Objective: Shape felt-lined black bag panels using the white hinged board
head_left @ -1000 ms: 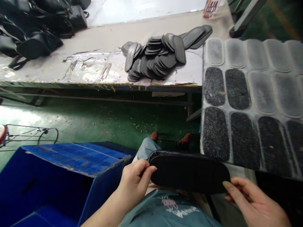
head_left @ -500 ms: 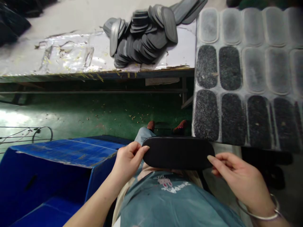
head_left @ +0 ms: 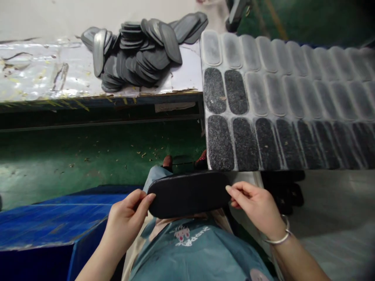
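A long black pad with rounded ends [head_left: 189,194] is held level in front of my apron. Its left end is pinched between the thumb and fingers of my left hand [head_left: 129,214]. My right hand [head_left: 258,208], with a bangle at the wrist, pinches the opposite end. The pad's upper face is smooth and plain; its underside is hidden. Beyond it, to the right, lies a board [head_left: 227,127] marked with rows of rounded oblong shapes, some pale grey and some speckled black.
A heap of dark grey rounded pieces [head_left: 137,58] lies on the white worktable [head_left: 35,74] ahead. On the lower left stands a blue box [head_left: 58,222], open at the front. Dark items [head_left: 283,189] sit beneath the board on the right. Small scraps dot the green floor [head_left: 96,152].
My view has swung to the right, showing more of the patterned board. Both hands keep their pinch on the black pad, which now tilts slightly, right end higher.
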Motion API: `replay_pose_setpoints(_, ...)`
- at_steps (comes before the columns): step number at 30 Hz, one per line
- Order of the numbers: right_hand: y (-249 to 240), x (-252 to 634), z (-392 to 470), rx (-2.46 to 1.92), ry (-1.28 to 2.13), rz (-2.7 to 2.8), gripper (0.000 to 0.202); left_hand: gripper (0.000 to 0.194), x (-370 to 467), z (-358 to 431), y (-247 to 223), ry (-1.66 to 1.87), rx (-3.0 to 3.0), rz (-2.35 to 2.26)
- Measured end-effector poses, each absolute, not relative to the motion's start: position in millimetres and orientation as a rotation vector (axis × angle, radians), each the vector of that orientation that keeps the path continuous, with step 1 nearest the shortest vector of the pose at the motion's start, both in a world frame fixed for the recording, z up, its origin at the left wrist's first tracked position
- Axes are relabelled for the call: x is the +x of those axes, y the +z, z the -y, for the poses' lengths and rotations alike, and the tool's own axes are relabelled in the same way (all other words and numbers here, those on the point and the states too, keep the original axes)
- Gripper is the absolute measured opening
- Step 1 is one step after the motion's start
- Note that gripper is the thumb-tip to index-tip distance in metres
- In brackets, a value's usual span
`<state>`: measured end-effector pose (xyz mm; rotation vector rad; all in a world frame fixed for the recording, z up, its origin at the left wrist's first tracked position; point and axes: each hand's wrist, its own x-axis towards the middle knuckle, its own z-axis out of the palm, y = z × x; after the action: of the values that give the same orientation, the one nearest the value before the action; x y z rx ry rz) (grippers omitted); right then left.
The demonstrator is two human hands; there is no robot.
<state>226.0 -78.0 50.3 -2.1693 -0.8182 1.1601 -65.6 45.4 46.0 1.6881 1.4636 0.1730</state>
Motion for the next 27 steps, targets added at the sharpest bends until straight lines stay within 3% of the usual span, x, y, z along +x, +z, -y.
replay_pose_setpoints(27, 40.5, 231.7, 79.1, -2.092, 1.312, 0.871, 0.033, 0.041, -66.3, -41.6, 42.4, 0.175, 1.590, -1.468)
